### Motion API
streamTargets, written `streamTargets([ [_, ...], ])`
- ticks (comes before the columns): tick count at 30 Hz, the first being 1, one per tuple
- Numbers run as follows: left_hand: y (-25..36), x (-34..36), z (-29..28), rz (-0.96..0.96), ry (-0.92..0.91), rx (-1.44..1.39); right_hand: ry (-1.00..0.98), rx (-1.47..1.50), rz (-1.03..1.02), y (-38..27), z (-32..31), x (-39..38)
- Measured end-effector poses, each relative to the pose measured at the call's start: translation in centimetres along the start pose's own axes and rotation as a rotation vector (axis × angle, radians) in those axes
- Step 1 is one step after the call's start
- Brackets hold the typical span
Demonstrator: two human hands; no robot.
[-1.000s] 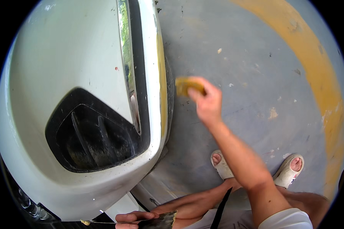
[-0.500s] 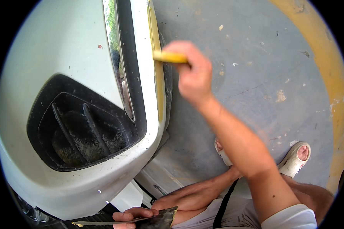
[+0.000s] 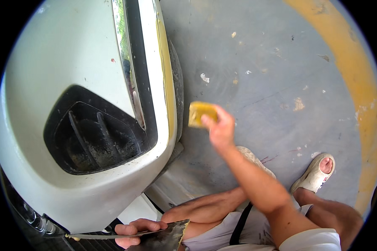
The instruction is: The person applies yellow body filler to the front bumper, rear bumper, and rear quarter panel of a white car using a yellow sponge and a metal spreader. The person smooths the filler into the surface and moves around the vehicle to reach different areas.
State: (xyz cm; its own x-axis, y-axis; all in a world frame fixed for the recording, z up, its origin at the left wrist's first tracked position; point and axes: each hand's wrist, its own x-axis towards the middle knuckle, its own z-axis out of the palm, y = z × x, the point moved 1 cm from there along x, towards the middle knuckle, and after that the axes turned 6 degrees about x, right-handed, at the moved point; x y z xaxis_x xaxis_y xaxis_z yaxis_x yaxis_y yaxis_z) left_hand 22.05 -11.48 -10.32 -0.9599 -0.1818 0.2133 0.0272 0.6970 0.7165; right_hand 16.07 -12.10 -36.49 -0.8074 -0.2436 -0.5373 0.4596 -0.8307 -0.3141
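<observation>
Head camera is looking down on a grey floor (image 3: 259, 96) that is filling the right side, with a curved yellow-orange band (image 3: 339, 58) running along its outer part. White bumper (image 3: 33, 167) of a car is taking up the left, its black vent recess (image 3: 96, 134) facing up and a yellow strip (image 3: 166, 75) running down its right edge. Bent bare legs (image 3: 209, 205) are showing below, and pale slippers (image 3: 314, 178) are resting on the floor. Near the lower edge, a dark plate (image 3: 163, 238) is sitting clamped between the fingers and thumb of the left hand (image 3: 136, 230), yellowish residue clinging to its rim. Over the floor, the right hand (image 3: 221, 129) is pinching a smaller yellow spreader (image 3: 205, 109), thumb on its near face; the spreader is hovering beside the bumper, apart from the strip.
</observation>
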Motion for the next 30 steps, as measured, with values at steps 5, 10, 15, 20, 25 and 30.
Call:
streamTargets([
  [5,1.2,-1.6,-2.6,-0.28,-0.265,0.13,-0.144,-0.102,-0.156,-2.9,-0.7,9.8],
  [10,2.6,-8.7,-1.0,-0.226,0.346,0.149,-0.281,-0.142,-0.292,-8.0,3.4,15.1],
  [15,1.3,-7.1,-0.5,-0.217,0.315,-0.004,-0.306,-0.142,-0.432,-12.4,6.5,18.1],
  [20,2.0,-7.3,0.1,-0.349,0.311,-0.061,-0.125,-0.29,-0.725,-12.7,8.8,18.5],
  [25,1.9,-6.8,-0.3,-0.354,0.225,-0.065,-0.037,-0.409,-0.951,-13.1,11.0,18.6],
  [30,1.2,-7.2,-0.6,-0.374,0.215,-0.034,-0.004,-0.493,-1.023,-14.0,12.2,19.9],
])
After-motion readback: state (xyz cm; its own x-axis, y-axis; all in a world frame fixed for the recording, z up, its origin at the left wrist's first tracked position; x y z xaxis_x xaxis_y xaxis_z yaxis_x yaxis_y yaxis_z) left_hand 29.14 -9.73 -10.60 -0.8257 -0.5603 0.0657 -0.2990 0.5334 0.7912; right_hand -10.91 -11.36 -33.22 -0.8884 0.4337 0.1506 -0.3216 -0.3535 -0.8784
